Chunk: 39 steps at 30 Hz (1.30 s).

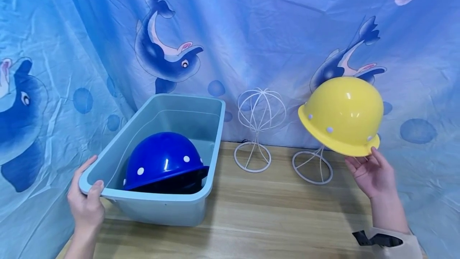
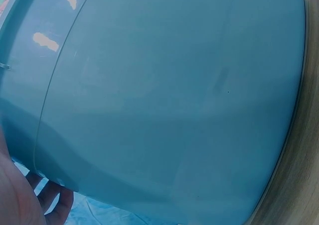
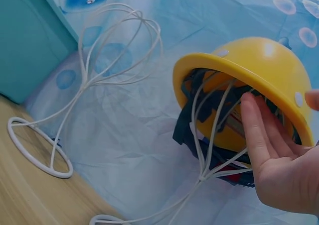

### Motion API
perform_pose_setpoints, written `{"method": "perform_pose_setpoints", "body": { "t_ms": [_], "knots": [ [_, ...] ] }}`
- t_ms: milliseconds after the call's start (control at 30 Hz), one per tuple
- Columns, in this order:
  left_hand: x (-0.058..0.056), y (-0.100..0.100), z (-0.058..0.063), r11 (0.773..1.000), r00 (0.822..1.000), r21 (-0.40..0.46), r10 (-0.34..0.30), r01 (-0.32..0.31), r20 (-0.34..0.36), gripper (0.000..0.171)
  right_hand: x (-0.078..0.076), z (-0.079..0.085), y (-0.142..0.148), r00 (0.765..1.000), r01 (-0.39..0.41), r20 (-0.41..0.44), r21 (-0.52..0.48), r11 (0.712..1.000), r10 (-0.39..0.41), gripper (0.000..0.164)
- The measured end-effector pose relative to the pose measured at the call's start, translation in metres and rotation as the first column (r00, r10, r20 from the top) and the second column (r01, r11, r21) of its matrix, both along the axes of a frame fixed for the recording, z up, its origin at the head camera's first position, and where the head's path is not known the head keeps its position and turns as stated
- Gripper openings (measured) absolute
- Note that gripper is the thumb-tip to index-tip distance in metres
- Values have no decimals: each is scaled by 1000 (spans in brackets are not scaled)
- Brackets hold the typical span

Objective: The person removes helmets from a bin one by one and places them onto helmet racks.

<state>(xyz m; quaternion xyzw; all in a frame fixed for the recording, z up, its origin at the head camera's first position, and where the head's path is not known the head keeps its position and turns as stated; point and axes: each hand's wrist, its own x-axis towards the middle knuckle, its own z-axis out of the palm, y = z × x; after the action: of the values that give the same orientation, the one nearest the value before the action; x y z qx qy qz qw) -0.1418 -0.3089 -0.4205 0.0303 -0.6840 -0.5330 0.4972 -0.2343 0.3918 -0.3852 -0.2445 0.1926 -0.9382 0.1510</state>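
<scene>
My left hand (image 1: 86, 205) grips the near left corner of a light blue plastic tub (image 1: 154, 209), thumb over the rim. The tub's wall (image 2: 174, 95) fills most of the left wrist view. Inside the tub lies a blue hard hat (image 1: 163, 157), tilted, its brim toward me. On the right, my right hand (image 1: 375, 175) holds the brim of a yellow hard hat (image 1: 345, 111), fingers under it and thumb outside. The hat sits tilted over a white wire stand (image 1: 312, 181); in the right wrist view, that stand's wires (image 3: 214, 120) reach up into the hat among dark straps.
A second white wire stand (image 1: 256, 139) with a round cage top stands bare between tub and yellow hat. Everything rests on a wood-grain table (image 1: 258, 215). Behind and at the sides hangs a blue curtain (image 1: 266, 31) printed with dolphins and bubbles.
</scene>
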Motion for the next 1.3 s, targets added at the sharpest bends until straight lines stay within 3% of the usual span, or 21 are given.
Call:
{"method": "perform_pose_setpoints", "body": {
  "t_ms": [133, 300, 400, 500, 633, 700, 833, 1000, 1100, 1300],
  "knots": [
    [1, 1, 1, 1000, 1000, 9, 1, -1, 1, 61, -4, -5, -5, 991, -58, -117, 56, 997, 64, 65],
    [2, 1, 1, 1000, 1000, 1, 3, -3, 3, 61, -8, -11, -18, 962, -83, -245, 175, 981, 125, 62],
    [1, 1, 1, 1000, 1000, 4, 4, -4, 2, 61, -9, -12, -28, 949, -28, -295, 282, 959, 114, 59],
    [1, 1, 0, 1000, 1000, 9, 1, -1, -2, 61, -8, -10, -41, 937, 37, -333, 396, 917, 106, 57],
    [0, 1, 0, 1000, 1000, 18, -9, 9, -11, 61, -4, -3, -63, 920, 127, -377, 552, 824, 111, 52],
    [0, 0, -1, 1000, 1000, 20, -12, 12, -13, 61, -1, 0, -75, 917, 193, -388, 638, 746, 94, 46],
    [0, 0, -1, 1000, 1000, 23, -13, 13, -18, 61, 5, 9, -103, 912, 318, -407, 767, 557, 40, 32],
    [-1, 0, -1, 999, 1000, 28, -14, 15, -19, 61, 10, 27, -143, 865, 462, -501, 808, 367, 14, 32],
    [0, 1, 0, 999, 1000, 33, -14, 15, -25, 61, 10, 39, -169, 842, 499, -538, 805, 321, 42, 32],
    [3, 4, 4, 999, 1000, 26, -19, 19, -10, 61, 0, 58, -218, 842, 469, -531, 809, 355, 98, 28]
  ]
}}
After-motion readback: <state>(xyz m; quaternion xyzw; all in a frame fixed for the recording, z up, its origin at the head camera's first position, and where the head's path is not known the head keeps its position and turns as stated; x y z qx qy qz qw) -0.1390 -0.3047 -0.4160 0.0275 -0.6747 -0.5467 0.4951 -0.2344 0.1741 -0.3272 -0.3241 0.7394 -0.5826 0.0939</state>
